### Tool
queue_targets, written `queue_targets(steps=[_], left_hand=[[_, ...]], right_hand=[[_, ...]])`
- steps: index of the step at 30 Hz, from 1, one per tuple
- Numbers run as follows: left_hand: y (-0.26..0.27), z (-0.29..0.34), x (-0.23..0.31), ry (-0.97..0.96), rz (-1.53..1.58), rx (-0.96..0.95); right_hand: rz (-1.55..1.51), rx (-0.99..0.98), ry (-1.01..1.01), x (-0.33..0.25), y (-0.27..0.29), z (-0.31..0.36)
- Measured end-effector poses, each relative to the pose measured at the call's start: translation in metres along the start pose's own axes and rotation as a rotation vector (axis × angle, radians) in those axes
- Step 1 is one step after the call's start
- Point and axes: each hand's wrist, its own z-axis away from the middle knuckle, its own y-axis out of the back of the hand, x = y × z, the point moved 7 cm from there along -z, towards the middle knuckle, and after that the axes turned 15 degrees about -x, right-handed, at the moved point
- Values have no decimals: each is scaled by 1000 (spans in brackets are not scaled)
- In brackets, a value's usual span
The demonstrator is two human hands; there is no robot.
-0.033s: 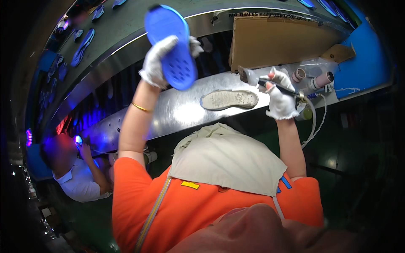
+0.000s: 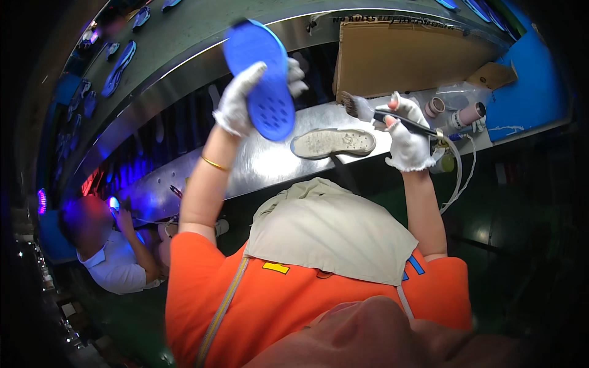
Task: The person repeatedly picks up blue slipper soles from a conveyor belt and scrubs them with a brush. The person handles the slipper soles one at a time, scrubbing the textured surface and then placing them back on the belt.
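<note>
My left hand (image 2: 235, 107), in a white glove, is closed around a blue shoe sole (image 2: 270, 107), thumb over its face and fingers behind its edge. The sole is raised above the bench, its dark-tipped end away from me and a patch of small dark dimples on the nearer end. My right hand (image 2: 410, 144), gloved with bare fingertips, grips a brush (image 2: 402, 122) by its black handle. Its bristles point left. Between my hands a worn, off-white shoe sole (image 2: 333, 143) lies flat on the metal bench (image 2: 245, 168).
Behind the bench runs a belt (image 2: 202, 24) carrying blue soles (image 2: 118, 69). A cardboard sheet (image 2: 399, 61) stands at the back right, near pinkish cylinders (image 2: 469, 115) and clear plastic. A pale hose (image 2: 455, 178) hangs from the brush. A co-worker (image 2: 123, 260) sits at left.
My left hand has brought the blue sole right and slightly nearer to me. The brush has turned a little, its bristles now more visible; my right hand has barely moved.
</note>
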Motion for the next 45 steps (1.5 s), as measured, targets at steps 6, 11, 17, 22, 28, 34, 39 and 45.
queue_targets(steps=[6, 11, 17, 22, 28, 34, 39, 45], left_hand=[[-29, 18, -107, -58, 563, 118], [-30, 19, -125, -67, 519, 264], [-25, 20, -142, -63, 358, 434], [-18, 26, -141, 11, 346, 478], [-17, 30, -142, 130, 366, 372], [-51, 48, -155, 216, 492, 183], [-32, 51, -165, 218, 265, 259], [-28, 21, -144, -27, 347, 261]], right_hand=[[188, -144, -69, 18, -41, -17], [256, -88, -45, 28, -46, -17], [424, -200, 65, 39, -63, -6], [320, -126, -39, 35, -46, 5], [424, -213, -92, 41, -56, 30], [636, -194, -25, 21, -37, 50], [480, -240, -102, 29, -43, 53], [517, -222, 14, 21, -46, 39]])
